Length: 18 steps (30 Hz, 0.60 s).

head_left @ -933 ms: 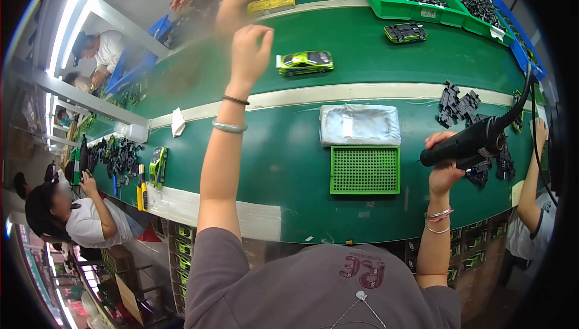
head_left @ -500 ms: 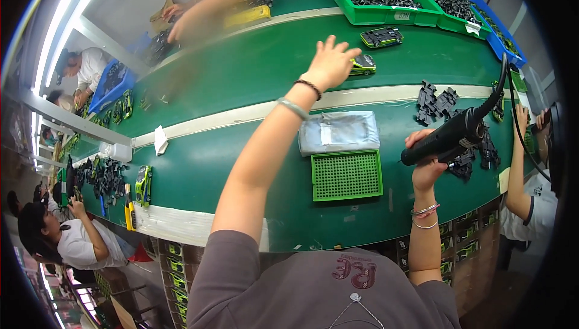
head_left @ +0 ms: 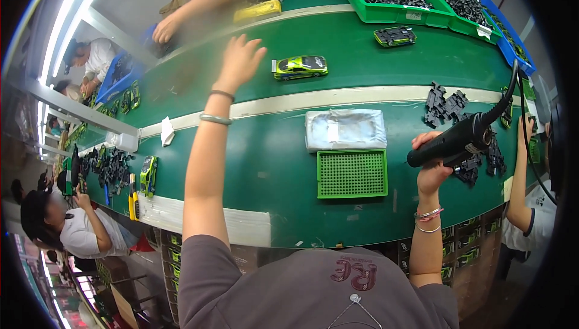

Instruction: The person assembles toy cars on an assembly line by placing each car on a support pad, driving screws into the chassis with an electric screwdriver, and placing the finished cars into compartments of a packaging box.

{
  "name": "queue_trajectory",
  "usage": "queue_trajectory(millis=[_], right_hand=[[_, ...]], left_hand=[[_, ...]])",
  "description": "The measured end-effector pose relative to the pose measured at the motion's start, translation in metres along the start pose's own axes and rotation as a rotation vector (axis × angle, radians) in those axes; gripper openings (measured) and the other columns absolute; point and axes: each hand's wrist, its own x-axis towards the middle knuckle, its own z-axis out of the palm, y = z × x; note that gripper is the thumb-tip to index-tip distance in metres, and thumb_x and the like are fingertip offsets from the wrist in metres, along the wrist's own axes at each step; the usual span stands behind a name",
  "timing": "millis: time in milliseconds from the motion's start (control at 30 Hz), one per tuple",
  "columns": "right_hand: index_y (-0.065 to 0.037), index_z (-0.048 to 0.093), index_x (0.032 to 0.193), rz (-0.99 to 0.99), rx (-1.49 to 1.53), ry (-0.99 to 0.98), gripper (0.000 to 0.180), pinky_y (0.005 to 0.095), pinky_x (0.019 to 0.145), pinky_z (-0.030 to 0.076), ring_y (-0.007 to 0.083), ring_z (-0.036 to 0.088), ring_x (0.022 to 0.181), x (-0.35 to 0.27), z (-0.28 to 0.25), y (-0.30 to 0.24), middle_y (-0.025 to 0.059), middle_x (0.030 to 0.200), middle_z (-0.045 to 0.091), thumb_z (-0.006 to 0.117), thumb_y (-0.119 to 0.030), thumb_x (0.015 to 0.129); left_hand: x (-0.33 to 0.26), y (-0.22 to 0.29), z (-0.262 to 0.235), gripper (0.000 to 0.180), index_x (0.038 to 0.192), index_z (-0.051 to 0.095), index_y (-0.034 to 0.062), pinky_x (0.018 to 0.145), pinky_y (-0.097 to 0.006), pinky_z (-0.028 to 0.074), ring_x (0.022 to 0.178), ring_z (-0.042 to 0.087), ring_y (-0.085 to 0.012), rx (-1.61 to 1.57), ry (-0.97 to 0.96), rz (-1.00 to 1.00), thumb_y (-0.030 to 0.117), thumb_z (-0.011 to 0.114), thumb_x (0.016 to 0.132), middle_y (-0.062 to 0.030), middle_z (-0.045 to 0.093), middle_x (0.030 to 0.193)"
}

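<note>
My left hand [head_left: 241, 62] is stretched out over the far green strip, fingers apart and holding nothing. Just right of it, not touching, a lime-green toy car [head_left: 300, 68] stands on its wheels. My right hand [head_left: 432, 169] is wrapped round a black electric screwdriver [head_left: 449, 145], held slanting above the bench with its cable running up to the right. Black plastic car chassis parts [head_left: 445, 104] lie beyond and beneath the tool. Another green car [head_left: 395, 36] rests upside down, its dark underside up, on the far strip.
A green perforated tray [head_left: 352, 174] and a plastic-wrapped pale pad [head_left: 345, 130] lie before me. Green bins [head_left: 416, 14] of small parts stand at the far right. Left are yellow-handled pliers [head_left: 133, 197] and another green car [head_left: 148, 176]. Co-workers sit across and on both sides.
My left hand has swung left, away from the toy car it was over. That car now sits farther left on the strip. My right hand keeps its hold on the screwdriver.
</note>
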Motion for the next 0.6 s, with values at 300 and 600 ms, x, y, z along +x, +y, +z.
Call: queue_trajectory(millis=[300, 600], right_hand=[[-0.001, 0.045, 0.088, 0.012, 0.016, -0.042, 0.088, 0.0334, 0.075, 0.042, 0.0173, 0.049, 0.073, 0.000, -0.001, 0.002, 0.0074, 0.078, 0.049, 0.035, -0.085, 0.065], [-0.001, 0.045, 0.088, -0.002, 0.020, -0.014, 0.088, 0.0334, 0.074, 0.042, 0.0178, 0.049, 0.073, 0.002, -0.006, 0.002, 0.0077, 0.076, 0.049, 0.032, -0.085, 0.067]], left_hand=[[-0.026, -0.078, -0.012, 0.044, 0.119, 0.054, 0.0099, 0.101, -0.045, 0.033, 0.118, 0.041, -0.0388, -0.015, -0.094, 0.036, 0.027, 0.059, 0.079, -0.0233, 0.046, 0.126], [-0.019, -0.013, -0.014, 0.072, 0.127, 0.046, 0.0114, 0.105, -0.043, 0.028, 0.125, 0.034, -0.0362, -0.065, -0.373, 0.050, 0.029, 0.074, 0.064, -0.0178, 0.044, 0.129]])
